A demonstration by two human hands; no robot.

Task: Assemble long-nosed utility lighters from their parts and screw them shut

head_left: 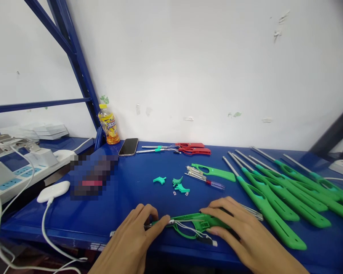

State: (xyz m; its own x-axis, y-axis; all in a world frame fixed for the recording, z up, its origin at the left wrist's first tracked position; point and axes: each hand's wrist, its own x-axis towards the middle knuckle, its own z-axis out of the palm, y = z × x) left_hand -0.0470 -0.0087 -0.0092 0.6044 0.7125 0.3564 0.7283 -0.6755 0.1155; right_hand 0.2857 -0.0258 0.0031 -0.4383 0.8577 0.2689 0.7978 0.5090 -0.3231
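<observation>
l hand (pixel 135 232), r hand (pixel 240 230) on grn casing (pixel 202 224)

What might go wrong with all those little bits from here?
The white wires hang loose at the green shell between the left hand and right hand, so they might snag or get pinched.

The small metal plates lie loose beyond the hands and could be brushed away and lost.

The shell is near the front of the blue table; if either grip slipped, parts might drop off.
</observation>
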